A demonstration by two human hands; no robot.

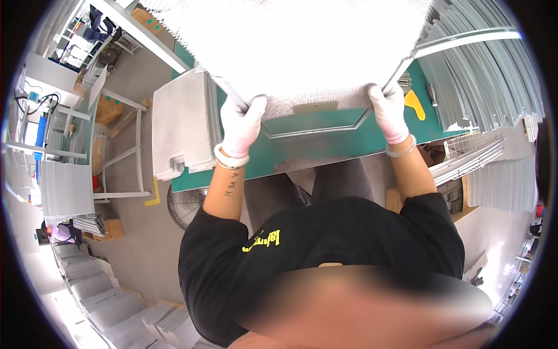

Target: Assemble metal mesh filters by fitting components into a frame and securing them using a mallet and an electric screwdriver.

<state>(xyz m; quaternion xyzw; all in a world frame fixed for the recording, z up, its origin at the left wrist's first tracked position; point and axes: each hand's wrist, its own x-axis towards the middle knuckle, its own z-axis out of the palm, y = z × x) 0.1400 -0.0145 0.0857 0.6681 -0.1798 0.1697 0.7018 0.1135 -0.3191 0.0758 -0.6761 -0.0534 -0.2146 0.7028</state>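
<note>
A large, bright mesh panel (296, 58) is tilted up in front of me, its upper part washed out white by glare. Gripping its near left side is my left hand (242, 121), in a white glove with the thumb along the edge. My right hand (389, 113), gloved the same way, closes around the near right side. Between the hands a thin metal frame (314, 133) sticks out past the mesh, and a small grey rectangular plate (315, 107) lies at the mesh's near edge. The fingers beneath the panel are hidden.
A stack of mesh sheets (185, 125) stands at the left of the green table (232, 166). On the right are a yellow scraper (414, 106), a dark-handled tool (432, 94) and many stacked metal strips (482, 75). A fan (183, 206) stands below the table's left end.
</note>
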